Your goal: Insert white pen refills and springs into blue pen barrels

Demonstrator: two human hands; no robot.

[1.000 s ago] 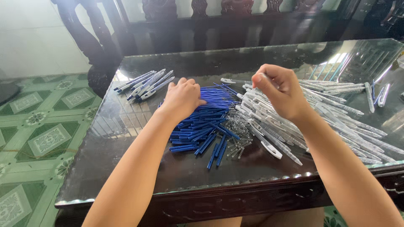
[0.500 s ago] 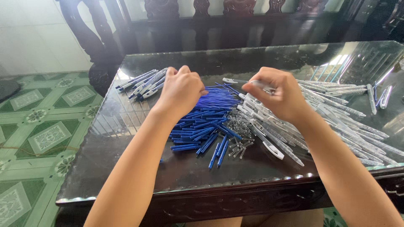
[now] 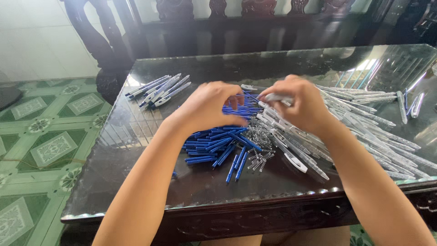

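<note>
I note the glass-topped table (image 3: 136, 182) nearest me, its dark carved edge along the bottom of the view. On it, just ahead of my forearms, lies a small heap of metal springs (image 3: 260, 150), touching a pile of blue pen parts (image 3: 214, 143) on its left and a wide spread of clear and white pen barrels (image 3: 364, 132) on its right. My left hand (image 3: 207, 107) hovers over the blue pile with fingers curled inward; whether they pinch anything I cannot tell, as the back of the hand hides them. My right hand (image 3: 302, 107) is just beside it, fingers closed on a white pen barrel (image 3: 275, 97) whose tip points toward the left hand. The two hands are near, almost meeting above the blue parts. Farther left sits a separate batch of assembled blue-and-white pens (image 3: 157, 90), well apart from the piles. Beyond the table stands a dark carved wooden bench (image 3: 227, 18), with green patterned floor tiles (image 3: 45, 136) to the left.
</note>
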